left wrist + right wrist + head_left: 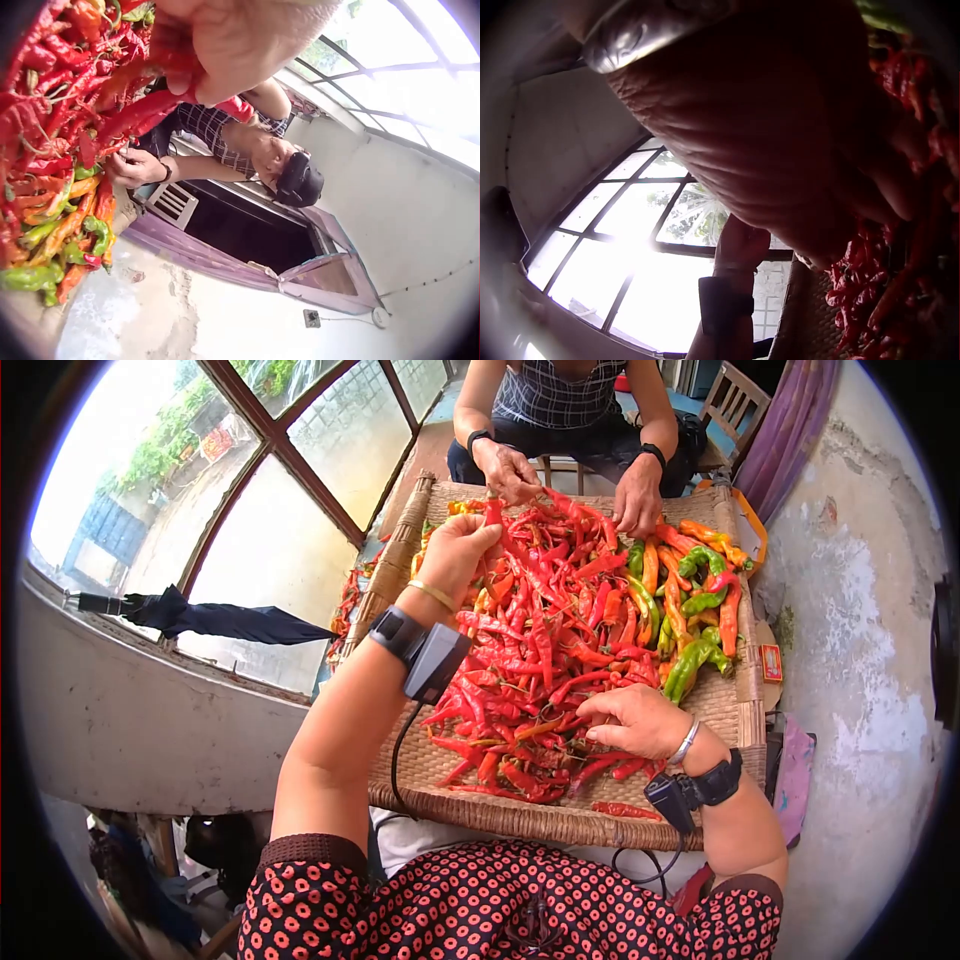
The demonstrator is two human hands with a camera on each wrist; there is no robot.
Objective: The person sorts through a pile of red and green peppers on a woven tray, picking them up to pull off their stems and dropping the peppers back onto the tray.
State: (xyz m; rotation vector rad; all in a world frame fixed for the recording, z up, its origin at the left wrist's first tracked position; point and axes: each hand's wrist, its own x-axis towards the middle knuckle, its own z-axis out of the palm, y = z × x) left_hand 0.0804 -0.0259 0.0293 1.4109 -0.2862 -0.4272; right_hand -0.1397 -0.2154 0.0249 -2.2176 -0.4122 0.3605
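Note:
Red peppers lie heaped on a woven tray. At the far left part of the heap, my left hand pinches a red pepper; the left wrist view shows a red pepper at the fingers of that hand. My right hand is low over the near right of the red heap, fingers slightly bent and pointing left; in the right wrist view the hand hides most of what lies under it, and whether it grips a pepper cannot be told.
Orange and green peppers lie at the tray's right. Across the tray, another person's hands are among the peppers. A folded dark umbrella lies along the window sill at left; a patchy wall stands at right.

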